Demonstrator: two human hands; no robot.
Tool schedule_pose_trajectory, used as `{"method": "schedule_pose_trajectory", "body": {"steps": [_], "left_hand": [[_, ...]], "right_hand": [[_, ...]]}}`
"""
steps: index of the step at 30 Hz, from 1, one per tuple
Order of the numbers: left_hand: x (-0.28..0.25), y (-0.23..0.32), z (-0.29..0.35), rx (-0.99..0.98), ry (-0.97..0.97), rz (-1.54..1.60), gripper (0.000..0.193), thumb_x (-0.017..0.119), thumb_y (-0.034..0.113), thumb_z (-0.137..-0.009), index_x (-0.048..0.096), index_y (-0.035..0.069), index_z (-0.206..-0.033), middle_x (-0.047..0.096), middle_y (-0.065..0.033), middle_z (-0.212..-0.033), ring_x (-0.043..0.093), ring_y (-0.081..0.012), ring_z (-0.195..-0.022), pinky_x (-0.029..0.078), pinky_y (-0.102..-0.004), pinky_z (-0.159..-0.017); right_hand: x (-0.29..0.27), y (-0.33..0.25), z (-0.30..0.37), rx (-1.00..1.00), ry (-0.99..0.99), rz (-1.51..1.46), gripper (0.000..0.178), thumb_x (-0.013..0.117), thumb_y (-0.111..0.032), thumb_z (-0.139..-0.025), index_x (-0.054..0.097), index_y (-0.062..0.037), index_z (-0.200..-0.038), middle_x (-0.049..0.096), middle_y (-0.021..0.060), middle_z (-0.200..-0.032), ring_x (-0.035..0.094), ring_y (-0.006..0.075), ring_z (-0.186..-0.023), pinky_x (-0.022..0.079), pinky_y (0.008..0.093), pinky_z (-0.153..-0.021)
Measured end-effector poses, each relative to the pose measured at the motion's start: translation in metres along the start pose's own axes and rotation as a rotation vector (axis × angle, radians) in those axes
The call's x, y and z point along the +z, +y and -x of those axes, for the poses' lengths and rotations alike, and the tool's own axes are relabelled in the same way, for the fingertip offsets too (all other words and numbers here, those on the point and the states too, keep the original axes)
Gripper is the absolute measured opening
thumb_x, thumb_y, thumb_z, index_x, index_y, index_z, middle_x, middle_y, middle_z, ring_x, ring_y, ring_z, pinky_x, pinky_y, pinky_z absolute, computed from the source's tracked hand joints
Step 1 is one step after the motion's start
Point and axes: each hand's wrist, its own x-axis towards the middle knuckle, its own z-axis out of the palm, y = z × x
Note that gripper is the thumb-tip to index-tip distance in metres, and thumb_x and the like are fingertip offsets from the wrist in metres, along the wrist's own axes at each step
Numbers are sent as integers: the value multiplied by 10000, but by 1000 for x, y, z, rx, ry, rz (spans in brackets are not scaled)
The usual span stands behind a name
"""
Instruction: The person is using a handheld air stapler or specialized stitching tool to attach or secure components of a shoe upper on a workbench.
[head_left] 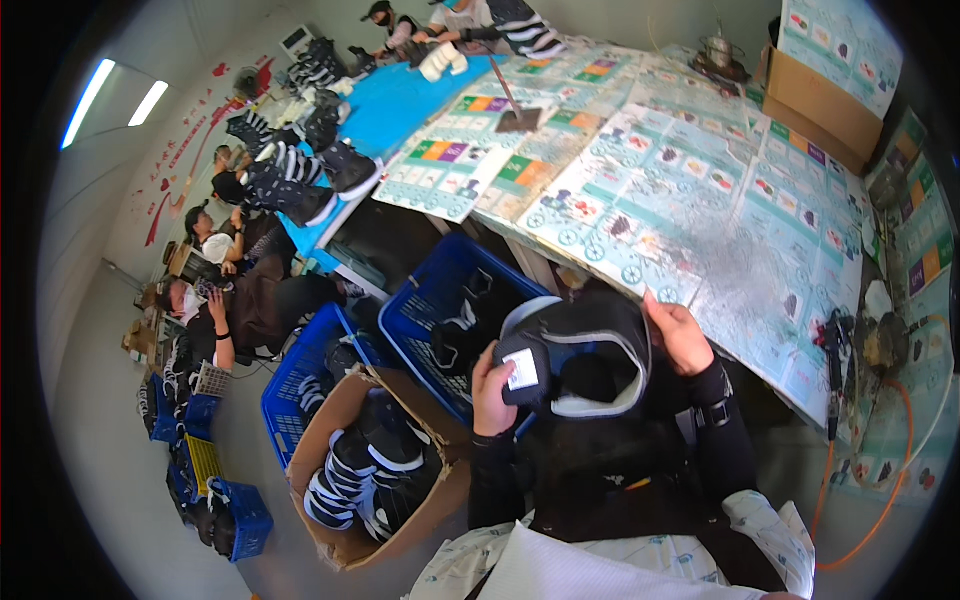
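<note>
Left fingers (492,380), right fingers (665,318): wide-apart grips on a black shoe upper (575,320)

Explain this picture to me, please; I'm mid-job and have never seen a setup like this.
There's no robot: these are a person's bare hands, seen by a wide fisheye camera worn on the head and looking down, so straight edges bend. The left hand grips a black shoe near a white label; the right hand is at its other side. Ahead, a worktable covered with printed sheets carries a rod on a square base. Below stand blue crates and an open cardboard carton holding black-and-white shoes.
</note>
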Motion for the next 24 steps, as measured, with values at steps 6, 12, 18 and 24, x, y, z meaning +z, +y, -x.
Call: {"method": "schedule_pose_trajectory", "body": {"steps": [6, 12, 18, 24], "left_hand": [[14, 0, 0, 35, 23, 111, 382, 540, 152, -947, 578, -54, -1266, 695, -120, -1119, 693, -238, -1004, 551, -355, -912], [15, -12, 1, 185, 248, -61, 338, 594, 197, -936, 628, -5, -1205, 693, -120, -1177, 663, -284, -1125, 496, -414, -1047], [7, -15, -3, 15, 81, 301, 497, 593, 293, -950, 588, -48, -1312, 652, -172, -1305, 617, -301, -1234, 468, -437, -1087], [18, -15, -4, -66, 268, 348, 416, 621, 263, -947, 627, -25, -1247, 699, -139, -1229, 674, -259, -1130, 535, -397, -985]], "right_hand": [[1, -8, 29, -169, -125, 491, 526, 684, -341, -1019, 615, 76, -1332, 718, 65, -1151, 633, 121, -1060, 501, 307, -961], [4, -3, 22, -42, -101, -50, 355, 622, -190, -1046, 620, -55, -1375, 657, -4, -1230, 609, 81, -1107, 513, 255, -912], [6, 4, 33, -131, -175, 129, 693, 762, -356, -962, 491, 22, -1476, 594, 146, -1398, 574, 234, -1271, 498, 357, -1046], [23, 4, 47, -243, -142, 87, 589, 789, -208, -932, 545, 19, -1417, 654, 123, -1292, 607, 200, -1196, 495, 358, -1044]]}}
